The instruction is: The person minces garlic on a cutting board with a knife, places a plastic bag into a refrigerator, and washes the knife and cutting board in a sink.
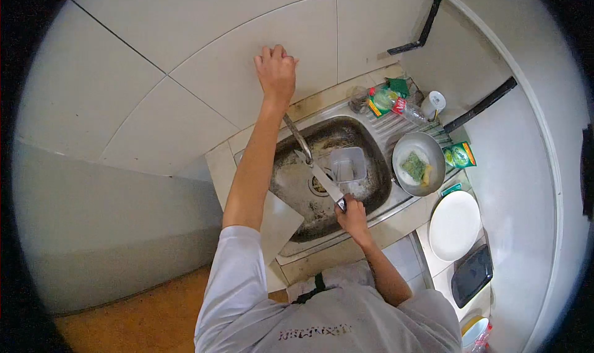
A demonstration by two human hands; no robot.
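My right hand point(353, 219) is wrapped round the dark handle of a kitchen knife point(328, 183). The blade points up and left over the sink point(297, 214), its tip close under the spout of the metal faucet point(298, 134). With the arm stretched forward, my left hand point(276, 74) is at the tiled wall above the faucet's base. Its fingers are curled, and whatever lies under them is hidden. A clear plastic container point(348, 165) sits in the sink, beside the blade. Across the sink's near left corner lies a flat pale board point(279, 224).
Right of the sink, a frying pan point(422, 141) holds a green scouring pad and a yellowish piece. Behind it are a plastic bottle point(416, 113) and a white cup point(434, 102). A green box point(459, 155), white plate point(455, 226) and black tray point(472, 275) line the right side.
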